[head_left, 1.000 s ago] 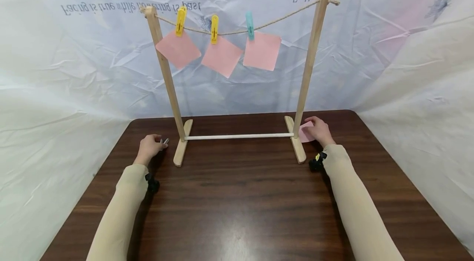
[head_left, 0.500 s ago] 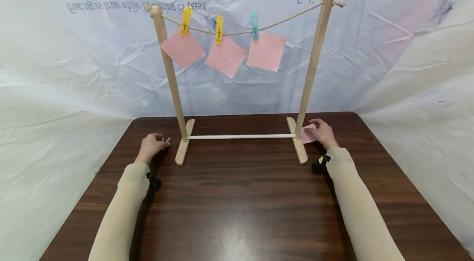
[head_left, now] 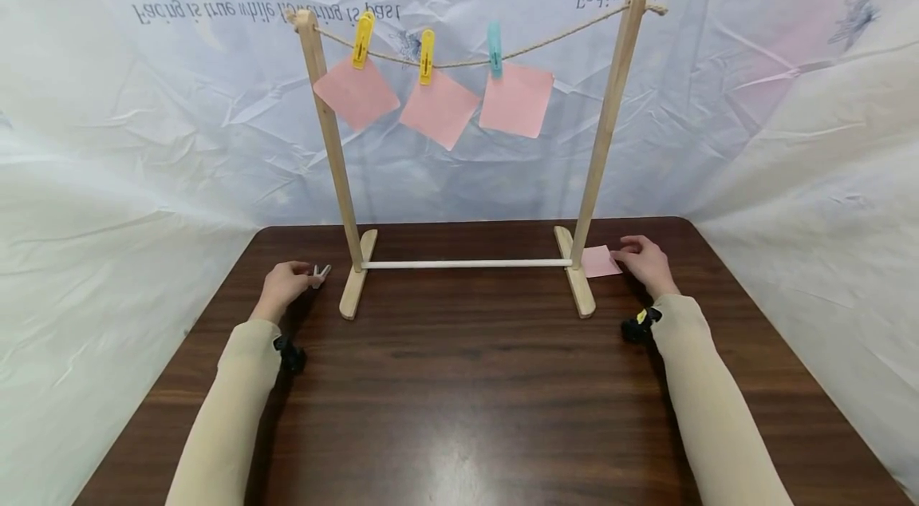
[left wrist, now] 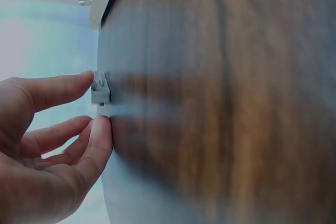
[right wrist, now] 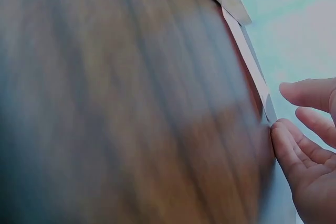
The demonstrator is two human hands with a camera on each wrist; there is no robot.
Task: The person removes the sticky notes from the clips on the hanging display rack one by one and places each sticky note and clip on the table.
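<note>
On the table's left side lies a greyish-white clothespin [head_left: 321, 275]. Beside it is my left hand [head_left: 284, 285]; in the left wrist view the thumb and fingers stand apart near the clothespin [left wrist: 100, 88], and whether the thumb tip touches it I cannot tell. A pink square of paper [head_left: 598, 262] lies flat by the rack's right foot. My right hand [head_left: 649, 263] is at its right edge, thumb and fingers parted. In the right wrist view the low fingertips are close to the end of the paper [right wrist: 245, 59]; contact is unclear.
A wooden rack [head_left: 606, 131] with a sagging rope [head_left: 556, 33] stands at the back. Three pink papers [head_left: 515, 100] hang there from two yellow clothespins [head_left: 427, 57] and one teal clothespin [head_left: 494, 49]. A white bar [head_left: 467, 264] joins the feet; a white sheet [head_left: 459, 187] hangs behind.
My right hand has drawn back to the right, uncovering more of the pink paper, which stays by the rack's foot. My left hand has shifted slightly left, and more of the clothespin shows.
</note>
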